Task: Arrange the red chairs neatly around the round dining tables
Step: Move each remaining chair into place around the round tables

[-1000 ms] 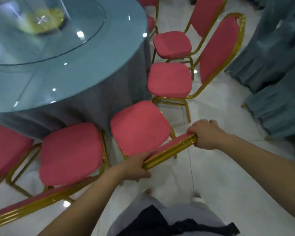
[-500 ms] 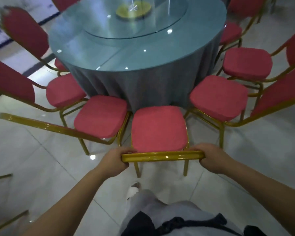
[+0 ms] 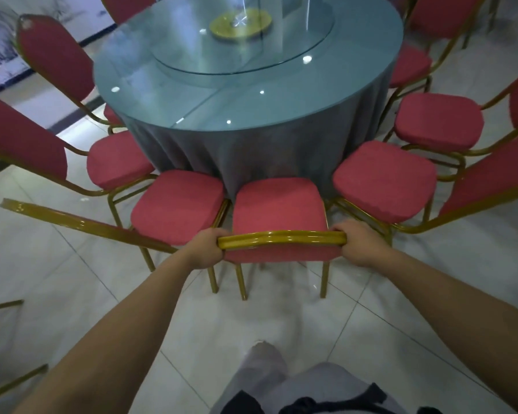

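A red chair (image 3: 277, 209) with a gold frame stands in front of me, its seat against the grey cloth of the round table (image 3: 251, 94). My left hand (image 3: 205, 249) grips the left end of its gold back rail. My right hand (image 3: 358, 243) grips the right end. Another red chair (image 3: 177, 204) sits close on its left, and a further red chair (image 3: 383, 180) on its right. More red chairs ring the table on both sides.
A glass turntable (image 3: 243, 55) with a yellow dish (image 3: 240, 23) tops the table. The floor (image 3: 72, 294) is pale tile. Gold chair legs (image 3: 3, 306) poke in at the lower left edge. My leg (image 3: 263, 372) shows at the bottom.
The view has swung from the chair's side to straight behind it. The chair I hold has moved in closer to the table, and both hands kept their grip on its rail.
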Motion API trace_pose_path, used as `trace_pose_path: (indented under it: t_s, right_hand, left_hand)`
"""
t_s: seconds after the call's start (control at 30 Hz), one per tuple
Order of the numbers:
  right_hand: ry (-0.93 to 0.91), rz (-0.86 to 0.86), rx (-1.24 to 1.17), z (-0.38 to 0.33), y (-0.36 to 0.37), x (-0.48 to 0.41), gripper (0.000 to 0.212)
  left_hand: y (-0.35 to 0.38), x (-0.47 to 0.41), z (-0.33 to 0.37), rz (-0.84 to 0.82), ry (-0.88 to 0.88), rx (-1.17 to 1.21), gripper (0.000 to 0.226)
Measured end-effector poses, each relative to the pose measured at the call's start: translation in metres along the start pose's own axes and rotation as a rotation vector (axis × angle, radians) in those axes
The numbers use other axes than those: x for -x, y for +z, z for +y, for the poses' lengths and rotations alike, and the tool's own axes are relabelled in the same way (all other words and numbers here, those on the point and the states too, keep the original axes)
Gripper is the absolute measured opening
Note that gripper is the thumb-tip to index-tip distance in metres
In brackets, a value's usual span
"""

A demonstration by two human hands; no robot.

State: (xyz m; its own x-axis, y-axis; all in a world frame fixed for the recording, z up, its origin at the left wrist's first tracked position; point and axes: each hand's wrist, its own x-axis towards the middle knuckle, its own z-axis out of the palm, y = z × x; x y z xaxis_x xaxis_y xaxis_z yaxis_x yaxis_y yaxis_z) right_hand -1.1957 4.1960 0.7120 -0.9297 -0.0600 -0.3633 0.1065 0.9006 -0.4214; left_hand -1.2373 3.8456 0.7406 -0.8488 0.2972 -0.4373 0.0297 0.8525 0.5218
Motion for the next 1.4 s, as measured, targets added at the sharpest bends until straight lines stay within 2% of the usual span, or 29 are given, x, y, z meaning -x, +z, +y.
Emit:
trace_pose_path:
  t_s: [0.13,0.3,0.37,0.5,0.63,0.77,0.9,1.07,1.23,1.4]
  right_hand:
    - [0.105,0.067,0.057,-0.006,-0.012,-0.012,0.025]
    - [0.219,0.046,0.032,-0.018,-0.020,-0.008,0.027]
    - [0.183,0.074,-0.017,-0.026,-0.023,0.006,0.040]
    - [-0.009,0.127,-0.140,-0.038,-0.036,0.046,0.044]
    - [0.024,0.199,-0.272,-0.036,-0.054,0.079,0.039]
    - [0.080,0.268,-0.236,-0.014,-0.066,0.103,0.036]
    - [0.067,0.319,-0.206,0.036,-0.083,0.121,0.033]
    - [0.103,0.392,-0.206,0.138,-0.115,0.149,0.035]
    - [0.198,0.376,-0.165,0.255,-0.141,0.178,0.038]
    - [0.207,0.364,-0.136,0.351,-0.187,0.181,0.054]
  left_hand:
    - [-0.008,-0.019,0.003,-0.007,0.028,0.019,0.039]
    - [-0.013,-0.024,0.003,-0.049,0.065,0.025,0.034]
    - [-0.018,-0.021,0.005,-0.081,0.124,-0.006,0.037]
    - [-0.020,-0.007,0.028,-0.093,0.354,-0.026,0.041]
    - [-0.019,-0.012,0.081,-0.174,0.479,-0.079,0.044]
    - [-0.003,-0.026,0.138,-0.283,0.503,-0.141,0.058]
    - [0.018,-0.043,0.192,-0.322,0.540,-0.289,0.058]
    - [0.066,-0.070,0.271,-0.279,0.522,-0.311,0.063]
    - [0.128,-0.093,0.360,-0.316,0.482,-0.158,0.068]
    - [0.188,-0.121,0.430,-0.275,0.438,-0.090,0.079]
